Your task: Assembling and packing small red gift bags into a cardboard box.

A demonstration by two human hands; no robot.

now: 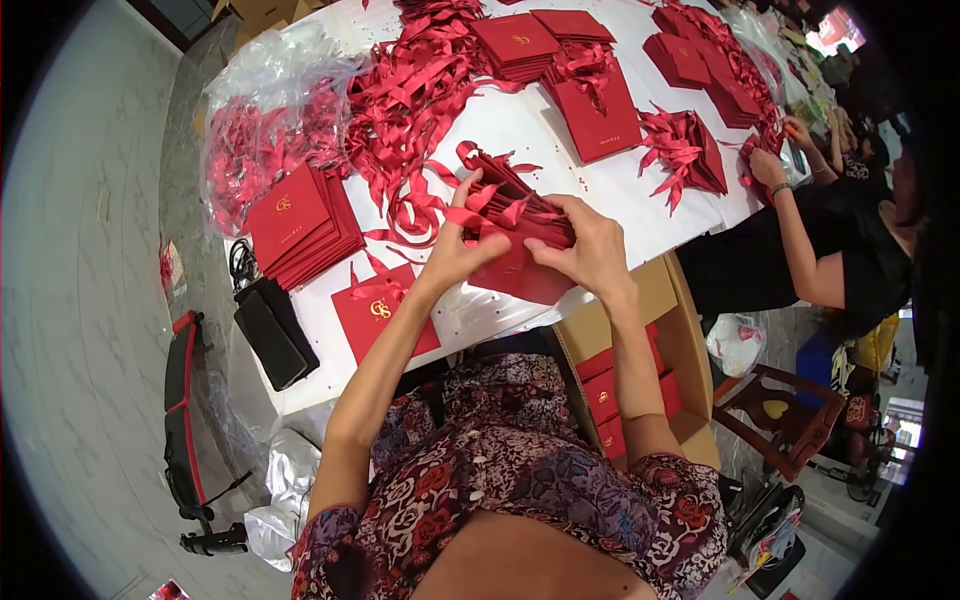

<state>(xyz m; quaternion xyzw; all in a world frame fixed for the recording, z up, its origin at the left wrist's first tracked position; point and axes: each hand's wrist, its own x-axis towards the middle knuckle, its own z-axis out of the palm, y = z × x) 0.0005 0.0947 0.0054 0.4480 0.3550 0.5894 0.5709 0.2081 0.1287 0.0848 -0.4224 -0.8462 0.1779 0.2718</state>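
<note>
Biggest thing here is the pale, marbled wall (90, 260), way off left of the grip, then the table with a crinkled white cover (635, 215), right under and around it. Right of the grip there's a co-worker in black clothes (845, 240), pretty murky toward the dark rim. Just below-right is an open brown cardboard box (692, 365), partly blocked by the right forearm, with red, gold-marked flat pieces inside. Up and left: a big tangled heap of shiny red ribbon (410, 105), cut off by the top edge.

Nearer left of the grip sits a fanned stack of red paper bags (295, 222) with gold lettering plus a tiny line of print I can't make out. Below-left lies a single red bag with a gold monogram (365, 312).

In the grip itself: a bundle of red ribbon-handled paper bags (525, 265), just over the table's near edge. The right hand (590, 245) pinches it, thumb in front; the left hand (460, 245) curves around the other end, but can't tell if it's squeezing.
</note>
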